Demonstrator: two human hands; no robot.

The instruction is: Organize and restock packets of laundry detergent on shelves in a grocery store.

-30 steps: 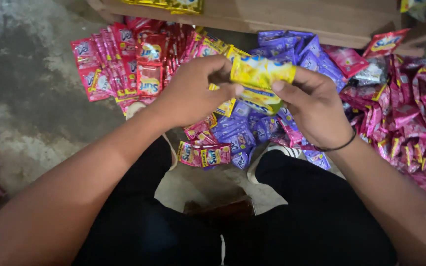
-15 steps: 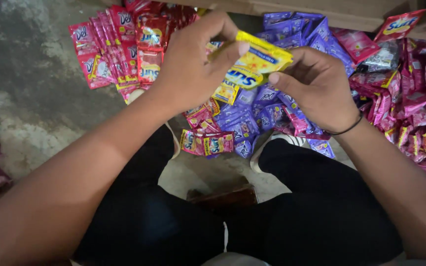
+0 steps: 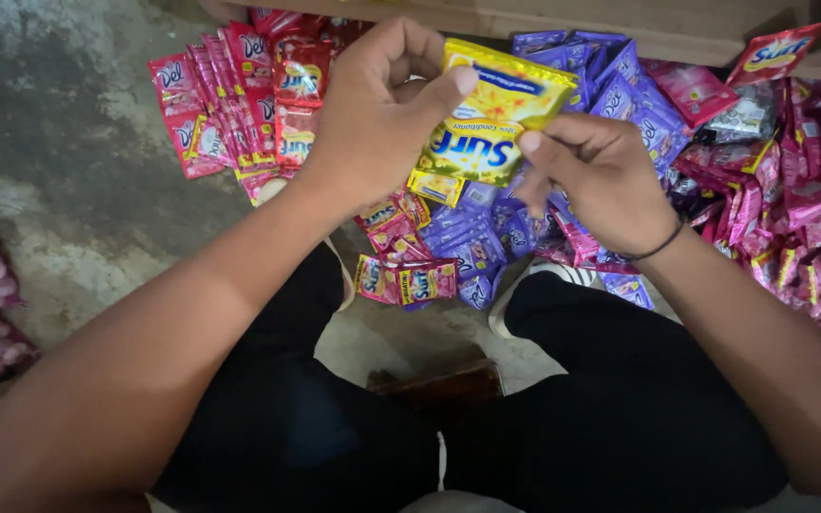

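Yellow sachets (image 3: pixel 491 123) now raised higher above purple sachet pile (image 3: pixel 486 237), pinched between left hand (image 3: pixel 372 114) fingers and right hand (image 3: pixel 601 180) fingers; top sachet tilted up, likely being separated.

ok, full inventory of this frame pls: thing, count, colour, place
yellow sachets: a small stack, count unclear, yellow with blue print, held in both hands above the piles
red sachets: many, red, fanned on the floor at upper left
purple sachets: many, purple, piled on the floor under and behind the hands
pink sachets: many, pink to magenta, heaped at right
small pink strip: a few joined sachets, pink and yellow, floor near the knees
wooden board: one, pale brown, along the top edge
concrete floor: grey, left side
wristband: one, black, right wrist
black trousers: both legs, bottom
left hand: thumb on the yellow stack
right hand: fingers at the stack's lower right edge
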